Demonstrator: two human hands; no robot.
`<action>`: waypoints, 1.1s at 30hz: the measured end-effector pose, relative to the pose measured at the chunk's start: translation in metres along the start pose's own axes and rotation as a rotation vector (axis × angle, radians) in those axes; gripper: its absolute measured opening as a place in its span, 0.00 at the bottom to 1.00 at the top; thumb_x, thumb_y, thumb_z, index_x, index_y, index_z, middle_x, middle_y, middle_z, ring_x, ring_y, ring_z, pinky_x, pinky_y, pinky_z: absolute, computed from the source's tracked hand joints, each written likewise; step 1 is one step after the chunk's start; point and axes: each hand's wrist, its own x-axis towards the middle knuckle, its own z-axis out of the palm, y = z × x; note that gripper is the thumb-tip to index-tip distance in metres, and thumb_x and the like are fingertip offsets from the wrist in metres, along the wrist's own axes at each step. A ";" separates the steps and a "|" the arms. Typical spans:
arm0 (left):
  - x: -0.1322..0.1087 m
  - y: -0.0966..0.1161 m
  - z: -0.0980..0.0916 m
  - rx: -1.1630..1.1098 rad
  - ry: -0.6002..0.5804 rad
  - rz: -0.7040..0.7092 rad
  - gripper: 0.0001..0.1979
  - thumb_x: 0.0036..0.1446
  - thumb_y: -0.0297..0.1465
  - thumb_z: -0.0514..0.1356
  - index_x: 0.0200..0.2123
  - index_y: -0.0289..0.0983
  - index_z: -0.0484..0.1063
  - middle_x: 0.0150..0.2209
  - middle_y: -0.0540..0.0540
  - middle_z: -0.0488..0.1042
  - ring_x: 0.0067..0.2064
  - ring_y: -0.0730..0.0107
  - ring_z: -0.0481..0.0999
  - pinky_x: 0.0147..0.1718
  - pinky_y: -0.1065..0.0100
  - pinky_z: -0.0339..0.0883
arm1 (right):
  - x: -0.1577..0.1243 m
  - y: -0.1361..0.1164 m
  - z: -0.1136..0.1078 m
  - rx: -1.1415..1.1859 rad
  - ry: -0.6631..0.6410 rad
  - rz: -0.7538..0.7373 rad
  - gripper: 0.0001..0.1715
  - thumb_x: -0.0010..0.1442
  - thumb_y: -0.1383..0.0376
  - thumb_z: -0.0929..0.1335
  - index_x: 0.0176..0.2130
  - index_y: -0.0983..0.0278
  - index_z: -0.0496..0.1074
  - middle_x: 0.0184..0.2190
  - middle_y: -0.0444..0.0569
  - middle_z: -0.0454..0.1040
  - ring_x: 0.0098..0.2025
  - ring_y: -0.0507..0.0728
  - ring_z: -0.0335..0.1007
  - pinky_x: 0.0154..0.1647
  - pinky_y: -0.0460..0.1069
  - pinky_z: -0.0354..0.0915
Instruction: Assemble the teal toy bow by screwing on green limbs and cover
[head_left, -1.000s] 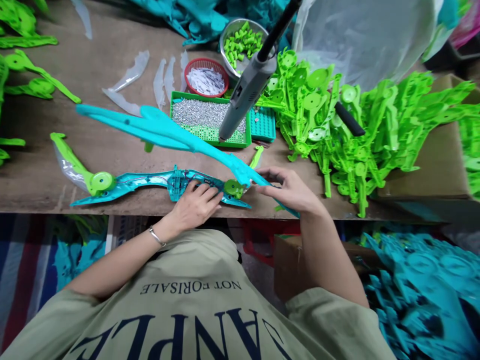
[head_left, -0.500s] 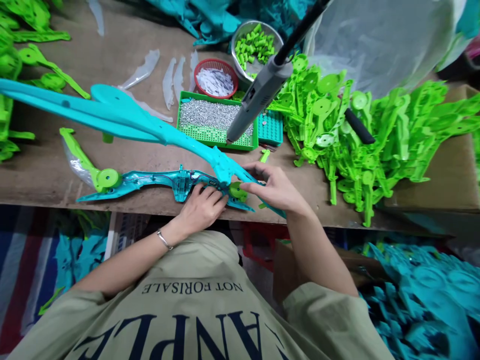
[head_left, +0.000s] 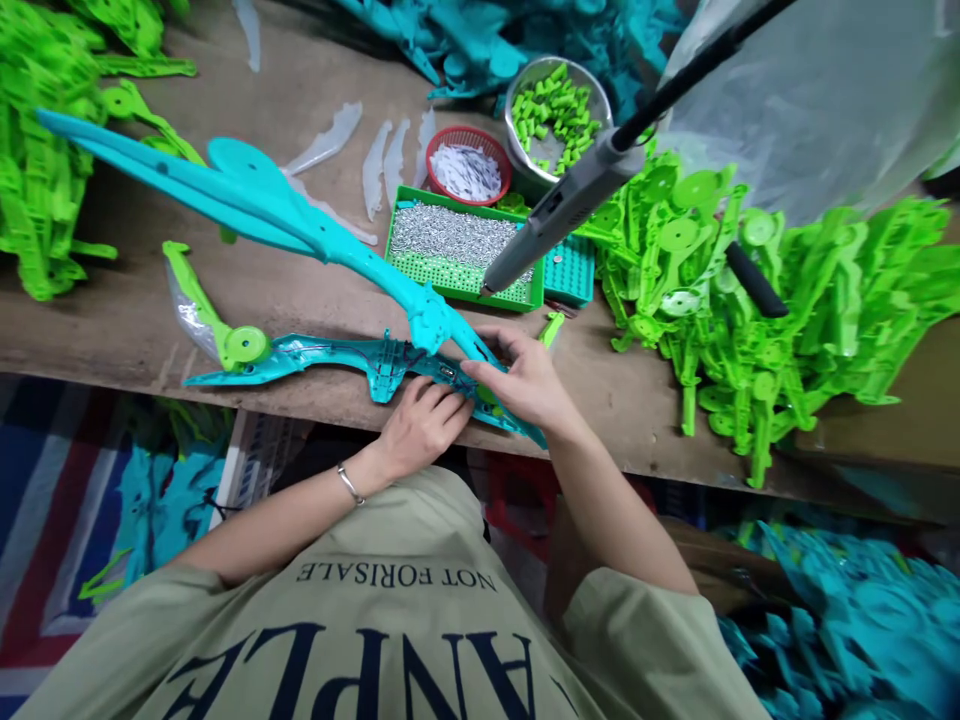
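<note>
A turquoise plastic bow-shaped shell half slants over the bench, its left end raised. My right hand grips it near its right end, thumb on the near side and fingers on the far side. Below it lies a matching shell half, hollow side up, with thin wires and a small electronic part inside. The fingers of my left hand are curled over its near edge, beside that part. A green arm with a round hub sits at its left end. The raised shell partly hides its right end.
A grey electric screwdriver hangs over a green tray of screws. Behind stand a red basket of white strips and a metal bowl of green pieces. Green parts pile up at right and left.
My right hand has brought the upper shell half left and its right end down over the lower half, covering more of it. My left hand stays at the lower half. The camera view has shifted.
</note>
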 end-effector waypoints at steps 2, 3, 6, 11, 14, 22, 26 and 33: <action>0.001 0.000 0.000 0.010 0.045 0.003 0.13 0.69 0.23 0.53 0.46 0.34 0.78 0.41 0.43 0.82 0.46 0.64 0.76 0.53 0.57 0.66 | 0.001 0.001 0.005 -0.011 0.007 -0.004 0.27 0.52 0.57 0.72 0.50 0.64 0.75 0.47 0.52 0.81 0.48 0.60 0.78 0.53 0.57 0.72; 0.001 0.000 -0.001 0.008 0.061 0.004 0.13 0.69 0.23 0.53 0.46 0.34 0.78 0.41 0.43 0.82 0.45 0.64 0.76 0.53 0.57 0.66 | 0.002 0.001 0.007 -0.016 0.011 -0.003 0.27 0.52 0.57 0.72 0.50 0.64 0.75 0.46 0.52 0.82 0.47 0.60 0.78 0.52 0.56 0.72; 0.000 -0.002 0.000 -0.007 0.085 0.009 0.12 0.69 0.23 0.54 0.46 0.33 0.77 0.42 0.44 0.82 0.46 0.64 0.77 0.53 0.57 0.66 | 0.002 0.002 0.012 -0.051 0.023 0.011 0.27 0.52 0.57 0.71 0.51 0.65 0.75 0.44 0.51 0.82 0.45 0.61 0.79 0.50 0.56 0.72; -0.002 -0.002 0.000 -0.026 0.044 0.000 0.13 0.69 0.23 0.53 0.47 0.34 0.77 0.43 0.44 0.83 0.47 0.64 0.77 0.54 0.57 0.66 | 0.000 0.005 0.013 -0.178 0.053 0.031 0.28 0.53 0.56 0.71 0.52 0.64 0.75 0.45 0.52 0.82 0.45 0.62 0.78 0.51 0.58 0.72; -0.002 -0.002 -0.001 -0.034 0.067 -0.006 0.13 0.70 0.23 0.52 0.47 0.33 0.77 0.43 0.44 0.83 0.47 0.64 0.77 0.54 0.57 0.66 | -0.002 0.007 0.013 -0.191 0.062 0.027 0.29 0.53 0.57 0.71 0.52 0.65 0.75 0.46 0.52 0.82 0.46 0.63 0.78 0.52 0.58 0.72; -0.002 -0.001 -0.001 -0.027 0.050 -0.004 0.13 0.70 0.23 0.52 0.46 0.35 0.77 0.42 0.43 0.82 0.48 0.64 0.77 0.54 0.57 0.66 | -0.004 0.007 0.018 -0.243 0.100 -0.030 0.27 0.55 0.59 0.70 0.53 0.63 0.74 0.49 0.53 0.81 0.50 0.63 0.77 0.55 0.59 0.71; -0.004 -0.001 0.004 -0.066 0.005 -0.023 0.13 0.68 0.23 0.53 0.46 0.35 0.78 0.42 0.42 0.82 0.48 0.63 0.77 0.55 0.56 0.66 | -0.003 0.005 0.022 -0.296 0.092 -0.039 0.27 0.55 0.58 0.70 0.54 0.63 0.74 0.50 0.54 0.80 0.50 0.64 0.77 0.55 0.59 0.71; -0.005 0.000 0.006 -0.028 -0.007 -0.001 0.13 0.69 0.25 0.52 0.42 0.37 0.78 0.40 0.43 0.81 0.47 0.62 0.77 0.54 0.55 0.67 | -0.003 0.012 0.024 -0.363 0.000 -0.137 0.26 0.57 0.58 0.69 0.54 0.64 0.75 0.50 0.57 0.80 0.52 0.65 0.78 0.55 0.60 0.71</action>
